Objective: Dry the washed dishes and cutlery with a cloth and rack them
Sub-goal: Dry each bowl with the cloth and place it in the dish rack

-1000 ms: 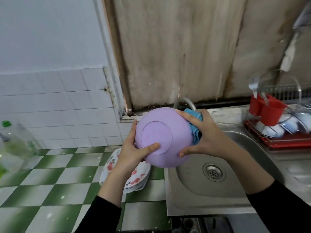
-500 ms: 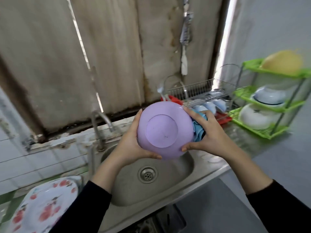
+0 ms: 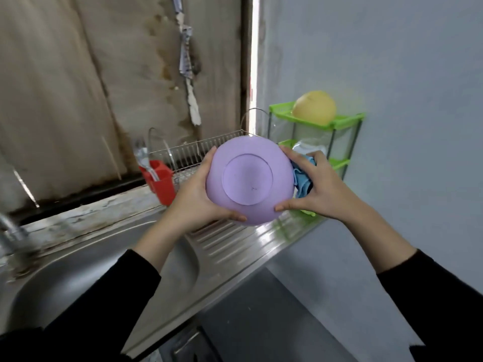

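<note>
You hold a purple bowl (image 3: 249,178) in both hands at the centre of the frame, its flat round base turned toward you, raised above the ribbed steel drainboard (image 3: 230,244). Your left hand (image 3: 194,197) curls round the bowl's left side, fingers reaching behind the rim and thumb pressed along the lower edge. Your right hand (image 3: 317,189) grips the bowl's right side, forefinger at the upper edge and thumb at the lower edge, with a bunched blue cloth (image 3: 303,180) trapped between your palm and the bowl. Black sleeves cover both forearms, which run in from the lower left and lower right corners.

Behind the bowl, left of centre, a wire dish rack (image 3: 196,152) stands at the back of the drainboard. A red cutlery holder (image 3: 162,182) hangs on the rack's left end, with blurred metal cutlery (image 3: 142,155) standing in it. Right of centre, a green tiered shelf (image 3: 339,121) stands against the grey wall; a yellow bowl (image 3: 315,107) sits upside down on its top tier, and your right hand partly hides the lower tiers. The steel sink (image 3: 78,278) fills the lower left of the frame, and a blurred tap (image 3: 10,231) shows at the left edge. Stained brown boards cover the upper left
</note>
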Tool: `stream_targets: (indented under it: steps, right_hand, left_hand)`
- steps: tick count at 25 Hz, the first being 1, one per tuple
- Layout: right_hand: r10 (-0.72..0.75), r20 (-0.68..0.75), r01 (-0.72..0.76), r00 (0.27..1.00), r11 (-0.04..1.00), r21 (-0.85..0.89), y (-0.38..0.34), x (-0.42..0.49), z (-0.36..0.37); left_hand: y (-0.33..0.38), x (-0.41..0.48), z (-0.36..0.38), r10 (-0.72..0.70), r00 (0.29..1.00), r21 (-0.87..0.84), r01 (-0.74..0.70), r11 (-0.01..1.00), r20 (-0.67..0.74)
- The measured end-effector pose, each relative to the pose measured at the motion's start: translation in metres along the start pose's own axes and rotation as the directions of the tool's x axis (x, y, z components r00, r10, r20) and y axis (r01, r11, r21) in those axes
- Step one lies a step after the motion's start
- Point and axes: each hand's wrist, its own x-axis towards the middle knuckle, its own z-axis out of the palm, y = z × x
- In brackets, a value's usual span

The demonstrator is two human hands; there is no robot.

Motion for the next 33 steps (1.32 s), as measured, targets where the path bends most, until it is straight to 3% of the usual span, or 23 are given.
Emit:
stream_targets:
  steps: [7,18,25,33]
  right_hand:
    - [0.013,-0.098,-0.018,0.995,0.999,-0.048,0.072,0.038,-0.053]
    - [0.027,-0.192,-0.061,0.981,0.983,-0.171,0.182,0.152,-0.122]
    - [0.121,-0.262,-0.153,0.957,0.982,-0.106,0.222,0.210,-0.151]
    - [0.218,-0.211,-0.241,0.953,0.966,-0.092,0.266,0.228,-0.133]
  left_hand:
    - [0.032,0.098,0.048,0.106,0.994,0.074,-0.107,0.992,0.012]
    - [0.030,0.289,0.113,0.207,0.978,0.009,-0.208,0.978,0.021]
    - [0.040,0.386,0.126,0.200,0.979,0.006,-0.200,0.980,0.035]
    - [0.011,0.426,0.147,0.159,0.979,0.031,-0.164,0.986,0.131]
